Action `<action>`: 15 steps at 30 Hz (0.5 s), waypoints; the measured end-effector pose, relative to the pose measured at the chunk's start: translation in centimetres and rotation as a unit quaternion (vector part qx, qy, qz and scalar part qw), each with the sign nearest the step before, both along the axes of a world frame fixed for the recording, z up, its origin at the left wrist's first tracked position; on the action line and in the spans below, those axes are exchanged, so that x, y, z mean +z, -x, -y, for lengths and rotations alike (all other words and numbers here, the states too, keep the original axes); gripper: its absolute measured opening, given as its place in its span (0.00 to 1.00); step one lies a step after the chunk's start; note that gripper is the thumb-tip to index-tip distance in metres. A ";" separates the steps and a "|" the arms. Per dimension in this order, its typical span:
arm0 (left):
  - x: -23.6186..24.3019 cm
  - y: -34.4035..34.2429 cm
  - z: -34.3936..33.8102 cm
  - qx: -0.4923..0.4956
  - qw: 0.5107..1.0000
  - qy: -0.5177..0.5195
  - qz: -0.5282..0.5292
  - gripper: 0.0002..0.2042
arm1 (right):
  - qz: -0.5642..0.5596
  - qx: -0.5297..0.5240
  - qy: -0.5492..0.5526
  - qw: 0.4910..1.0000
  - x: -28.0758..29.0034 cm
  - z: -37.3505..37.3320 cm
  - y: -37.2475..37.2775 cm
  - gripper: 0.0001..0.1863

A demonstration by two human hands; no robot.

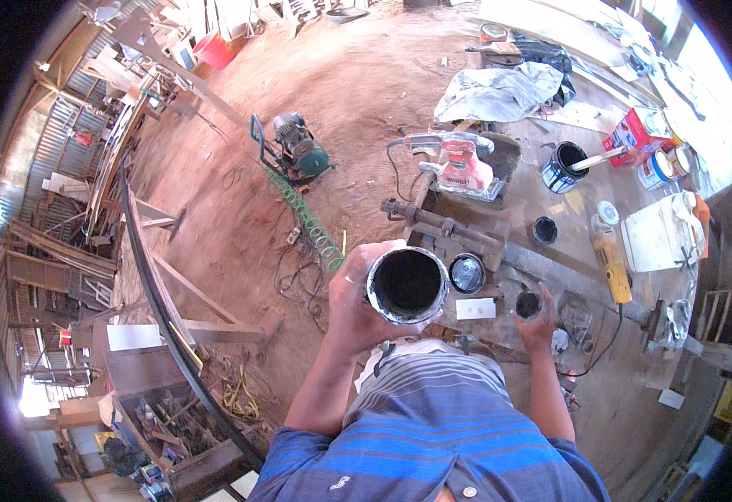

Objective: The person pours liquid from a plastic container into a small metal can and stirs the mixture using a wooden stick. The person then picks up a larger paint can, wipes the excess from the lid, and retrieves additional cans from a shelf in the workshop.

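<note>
My left hand (pixel 342 311) is closed around an open round can (pixel 408 318) with a pale, paint-smeared rim. The can's inside looks dark, and how full it is I cannot tell. Lower on the right, my right hand (pixel 543 323) grips a small dark cup (pixel 527 305) between its fingers. Between the two hands, a round tin (pixel 467 274) with silvery grey smears stands on the workbench. Closer to me lies a white card (pixel 475 309). Another small black cup (pixel 544 230) stands beyond my right hand.
A long metal bar clamp (pixel 508 249) crosses the workbench. Beyond it are a red sander (pixel 464 167), a black-smeared can (pixel 563 169) with a brush, a yellow angle grinder (pixel 608 251) and a white jug (pixel 659 234). A green compressor (pixel 303 155) with coiled hose (pixel 311 222) occupies the dirt floor.
</note>
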State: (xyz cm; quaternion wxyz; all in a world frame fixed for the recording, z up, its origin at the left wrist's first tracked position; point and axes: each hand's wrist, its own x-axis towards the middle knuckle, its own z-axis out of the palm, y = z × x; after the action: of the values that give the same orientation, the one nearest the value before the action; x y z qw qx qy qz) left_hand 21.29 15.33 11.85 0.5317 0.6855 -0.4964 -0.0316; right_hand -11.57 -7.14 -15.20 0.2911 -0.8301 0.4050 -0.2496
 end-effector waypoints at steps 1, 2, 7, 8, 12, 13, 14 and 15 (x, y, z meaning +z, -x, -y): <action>0.1 0.3 0.1 0.005 1.000 0.001 0.000 0.45 | -0.012 0.006 -0.016 1.000 0.1 0.1 0.4 0.48; 0.3 0.7 0.1 0.038 0.999 -0.003 -0.017 0.43 | -0.013 0.011 -0.016 1.000 0.1 0.3 0.7 0.48; -0.5 1.1 -0.6 0.132 0.991 0.002 -0.009 0.45 | -0.054 0.069 -0.020 0.996 1.0 0.8 1.0 0.50; -0.8 1.0 -0.8 0.136 0.990 0.021 -0.007 0.48 | -0.052 0.078 -0.018 0.995 0.9 1.0 1.1 0.50; -1.1 1.6 -1.2 0.204 0.977 0.043 -0.051 0.46 | -0.046 0.122 -0.034 0.991 0.5 1.7 1.7 0.56; -1.0 1.9 -1.5 0.221 0.973 0.043 -0.045 0.46 | -0.068 0.122 -0.040 0.989 0.6 1.9 1.8 0.57; -1.0 2.0 -1.6 0.254 0.966 0.032 -0.040 0.45 | -0.080 0.141 -0.053 0.985 1.8 2.0 1.8 0.64; -0.8 2.1 -1.7 0.287 0.957 0.022 -0.035 0.45 | -0.077 0.156 -0.053 0.983 2.2 2.0 2.0 0.64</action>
State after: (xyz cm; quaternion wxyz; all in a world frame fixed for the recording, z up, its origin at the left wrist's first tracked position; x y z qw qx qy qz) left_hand 19.19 17.03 11.01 0.5505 0.7858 -0.2600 0.1091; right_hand -13.54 -9.13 -13.01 0.3381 -0.8832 0.3040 -0.1150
